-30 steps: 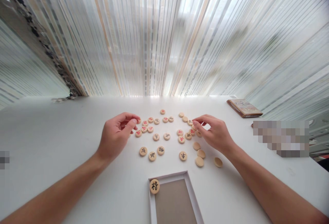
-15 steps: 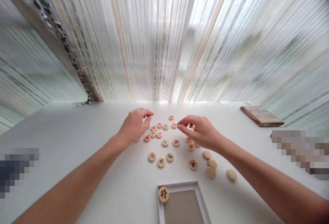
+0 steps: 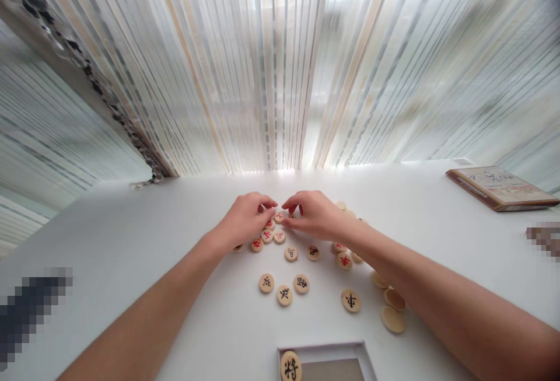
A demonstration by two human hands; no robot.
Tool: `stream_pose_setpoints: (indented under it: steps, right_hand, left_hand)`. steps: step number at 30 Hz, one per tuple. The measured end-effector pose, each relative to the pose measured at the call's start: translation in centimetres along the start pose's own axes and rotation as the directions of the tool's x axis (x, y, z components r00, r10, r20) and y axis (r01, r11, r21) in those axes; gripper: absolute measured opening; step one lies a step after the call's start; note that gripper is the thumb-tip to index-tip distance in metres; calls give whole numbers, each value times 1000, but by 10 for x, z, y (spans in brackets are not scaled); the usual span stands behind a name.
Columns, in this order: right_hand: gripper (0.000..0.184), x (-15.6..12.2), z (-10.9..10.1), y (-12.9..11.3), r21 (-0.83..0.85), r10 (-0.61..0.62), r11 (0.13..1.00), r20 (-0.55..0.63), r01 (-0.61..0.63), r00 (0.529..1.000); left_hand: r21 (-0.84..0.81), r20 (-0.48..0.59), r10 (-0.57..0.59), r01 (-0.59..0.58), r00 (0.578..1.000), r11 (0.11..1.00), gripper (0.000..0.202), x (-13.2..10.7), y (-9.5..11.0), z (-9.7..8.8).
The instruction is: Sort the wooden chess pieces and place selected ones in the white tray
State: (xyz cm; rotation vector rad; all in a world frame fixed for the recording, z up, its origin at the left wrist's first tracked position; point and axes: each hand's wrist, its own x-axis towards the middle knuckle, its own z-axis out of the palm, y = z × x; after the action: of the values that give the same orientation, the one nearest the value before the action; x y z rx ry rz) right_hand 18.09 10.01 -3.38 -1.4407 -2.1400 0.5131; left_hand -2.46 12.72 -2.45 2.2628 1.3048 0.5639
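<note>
Several round wooden chess pieces [image 3: 284, 294] with red or black characters lie scattered on the white table [image 3: 131, 235]. My left hand [image 3: 245, 223] rests over the far cluster with fingers curled in a pinch above the red-marked pieces [image 3: 268, 236]. My right hand [image 3: 312, 216] reaches in from the right, its fingertips pinched and nearly meeting the left hand's over a small piece [image 3: 279, 216]. What each pinch holds is hidden. A shallow white box [image 3: 324, 349] at the near edge holds one black-marked piece [image 3: 290, 366].
A flat brown box [image 3: 501, 187] lies at the table's far right. Striped sheer curtains hang behind the table. Several blank face-down pieces [image 3: 392, 318] lie under my right forearm. Blurred patches sit at the left and right edges.
Both hands have moved inward and away from me until their fingertips almost touch over the far pieces. The view has tilted up, so the white box has slid to the bottom edge.
</note>
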Motion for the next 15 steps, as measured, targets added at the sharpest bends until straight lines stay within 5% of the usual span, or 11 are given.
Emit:
stream_pose_setpoints:
  steps: [10,15]
  right_hand:
    - [13,0,8,1,-1,-101,995,-4,101,995]
    - [8,-1,-3,-4,16,-158,987,-72,160,985]
  left_hand:
    - [-61,119,-61,68,991,996,24,-2,4,-3]
    - [-347,179,-103,160,978,924,29,-3,10,-14]
